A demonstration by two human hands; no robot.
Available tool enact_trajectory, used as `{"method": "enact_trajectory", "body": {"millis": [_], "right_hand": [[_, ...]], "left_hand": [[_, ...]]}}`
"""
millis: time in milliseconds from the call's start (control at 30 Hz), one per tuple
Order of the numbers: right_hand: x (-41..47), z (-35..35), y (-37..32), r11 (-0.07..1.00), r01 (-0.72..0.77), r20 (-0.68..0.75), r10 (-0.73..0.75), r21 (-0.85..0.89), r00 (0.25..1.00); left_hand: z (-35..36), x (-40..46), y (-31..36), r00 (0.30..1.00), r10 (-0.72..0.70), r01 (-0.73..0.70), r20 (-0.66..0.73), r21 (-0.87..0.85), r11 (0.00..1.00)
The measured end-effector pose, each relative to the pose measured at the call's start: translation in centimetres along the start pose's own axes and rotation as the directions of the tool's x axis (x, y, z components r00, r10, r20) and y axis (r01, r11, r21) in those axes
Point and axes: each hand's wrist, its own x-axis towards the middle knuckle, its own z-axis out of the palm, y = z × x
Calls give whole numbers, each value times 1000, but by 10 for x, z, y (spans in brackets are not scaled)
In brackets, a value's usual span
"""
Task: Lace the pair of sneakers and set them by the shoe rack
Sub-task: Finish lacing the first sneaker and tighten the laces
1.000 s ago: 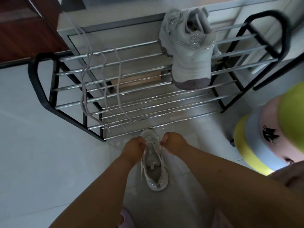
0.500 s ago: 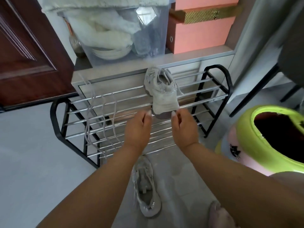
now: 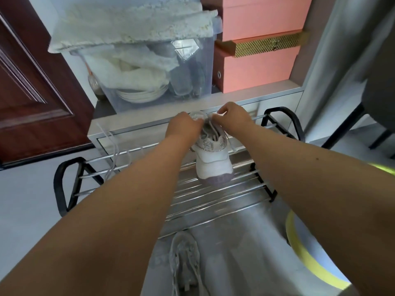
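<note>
Far left of the left hand: dark red panelled door (image 3: pixel 32 86).

Below-left of the left hand: black-framed shoe rack (image 3: pixel 62 184) with chrome bars. A loose white lace (image 3: pixel 113 150) hangs over its upper bars, well apart from both hands.

Above the left hand: clear plastic storage bin (image 3: pixel 192 82) with stacked plates and pale fabric inside, a fluffy white cloth (image 3: pixel 128 22) draped over its top.

Left hand (image 3: pixel 183 127): fingers curled at the top of the white sneaker (image 3: pixel 213 161), pinching at the collar or lace there; exact contact cannot be told, fingertips are hidden behind the knuckles.

The white sneaker lies on the rack's top bars directly beneath both hands, its grey end toward the camera, with a glittery patch across it below the opening. Laces are threaded, one end trailing off to the right below the right hand.

Right hand (image 3: pixel 233 118): fingers curled, pinching a white lace end at the sneaker's top, just beside the left hand.

Well below both hands, between the forearms: second sneaker (image 3: pixel 184 259), grey-white, on the floor (image 3: pixel 25 199) just in front of the rack, laces in place.

Above the right hand: stacked pink boxes (image 3: pixel 256 69), one with a gold mesh band.

Below-right of the right hand: a yellow and pale blue rounded object (image 3: pixel 316 265), partly cut off by the right forearm.
</note>
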Motion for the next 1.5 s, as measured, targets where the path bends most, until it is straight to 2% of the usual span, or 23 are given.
{"method": "enact_trajectory", "body": {"millis": [100, 267, 433, 533, 767, 1033, 1300, 1433, 1500], "right_hand": [[6, -1, -5, 987, 35, 142, -13, -154, 990], [4, -5, -10, 969, 35, 98, -11, -243, 995], [-20, -19, -24, 987, 82, 29, -79, -137, 996], [-50, -34, -38, 992, 110, -28, -112, -56, 993], [-128, -61, -66, 987, 160, -89, -161, -21, 983], [-227, -81, -78, 963, 270, -93, -268, 8, 959], [-323, -77, -69, 954, 300, -40, -299, 1, 953], [-362, -79, -62, 949, 315, -11, -315, -2, 949], [-379, -77, -52, 945, 325, -5, -325, -30, 946]], "left_hand": [[1, 7, 3, 1000, -12, 10, 22, 98, 995], [-8, 6, 5, 1000, 0, -1, 6, 147, 989], [-35, -23, 8, 997, 56, -51, -58, 80, 995], [-57, -52, 11, 989, 115, -106, -89, 106, 989], [-95, -137, 10, 967, 199, -198, -159, 23, 980], [-112, -244, -5, 879, 400, -399, -262, 60, 915], [-101, -335, -34, 880, 398, -393, -260, 73, 916], [-90, -375, -43, 908, 363, -357, -211, 68, 932], [-85, -390, -45, 940, 310, -303, -140, 68, 951]]}}
